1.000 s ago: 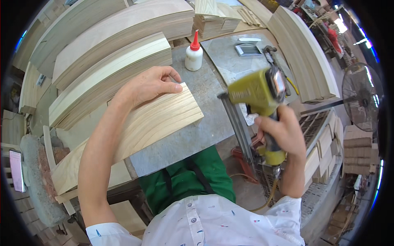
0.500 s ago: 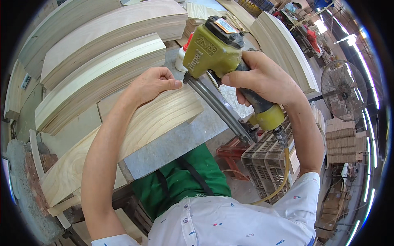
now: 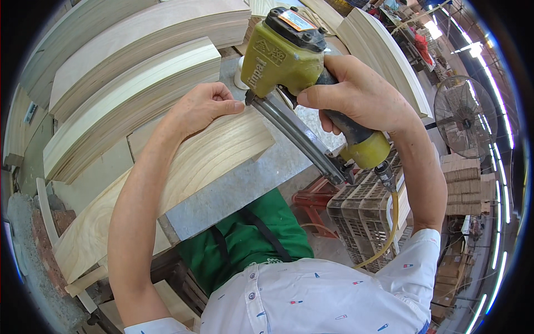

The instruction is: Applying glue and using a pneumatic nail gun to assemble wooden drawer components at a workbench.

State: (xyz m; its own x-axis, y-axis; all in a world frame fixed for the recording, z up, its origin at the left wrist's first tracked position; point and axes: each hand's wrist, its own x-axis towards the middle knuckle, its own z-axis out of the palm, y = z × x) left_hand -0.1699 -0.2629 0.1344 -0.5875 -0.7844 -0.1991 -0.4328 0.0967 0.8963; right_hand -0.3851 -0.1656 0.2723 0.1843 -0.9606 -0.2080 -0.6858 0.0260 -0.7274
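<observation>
My right hand (image 3: 356, 100) is closed round the black grip of an olive-green pneumatic nail gun (image 3: 283, 61). The gun's nose sits at the right end of a pale wooden board (image 3: 217, 156), close to its far corner; whether it touches the wood I cannot tell. From the nose, the long metal magazine slants down to the right, past the board's end. My left hand (image 3: 206, 108) holds the board's far edge near that same corner, its fingers curled and the thumb pointing at the gun's nose. Beneath the board is a grey metal-topped bench (image 3: 239, 192).
Stacks of curved wooden boards (image 3: 139, 89) fill the far left, with another stack (image 3: 384, 61) at far right. A white bottle (image 3: 240, 75) stands partly behind the gun. A yellow air hose (image 3: 392, 228) hangs beside a plastic crate (image 3: 356, 214). A fan (image 3: 465, 116) stands right.
The nail gun has shifted slightly against the background and now hides the bottle's red cap. My left hand keeps its place on the board, and the whole view has moved a little.
</observation>
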